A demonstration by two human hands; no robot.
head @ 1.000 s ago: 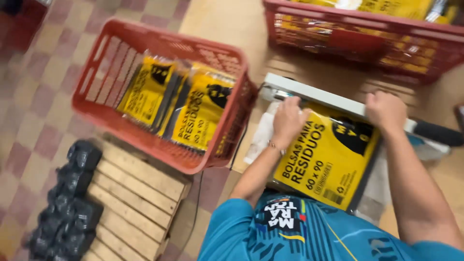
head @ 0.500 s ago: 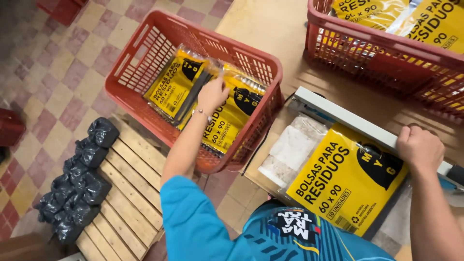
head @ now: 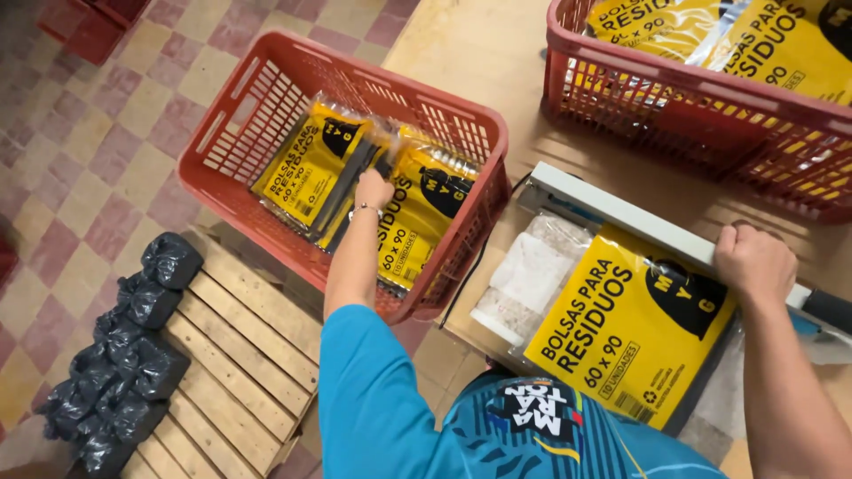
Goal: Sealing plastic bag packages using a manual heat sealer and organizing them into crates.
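Observation:
My left hand (head: 374, 191) reaches down into a red plastic basket (head: 229, 120) and closes on the edge of a yellow plastic-wrapped pack (head: 417, 217). A second yellow pack (head: 306, 168) lies beside it in the basket. My right hand (head: 754, 262) is a fist pressing on the long grey bar of a heat sealer (head: 612, 213) on the wooden table (head: 470, 53). Another yellow pack (head: 621, 328) lies under that bar, its upper edge hidden by it.
A second red basket (head: 692, 106) with more yellow packs stands at the back right of the table. The first basket rests on a wooden pallet (head: 240, 355) beside several small black bags (head: 133, 355). A white padded sheet (head: 532, 275) lies left of the sealer. The floor is checkered tile.
My left hand left the pack at the sealer and swung left into the red basket, where it now grips a pack. My right hand stayed on the sealer bar.

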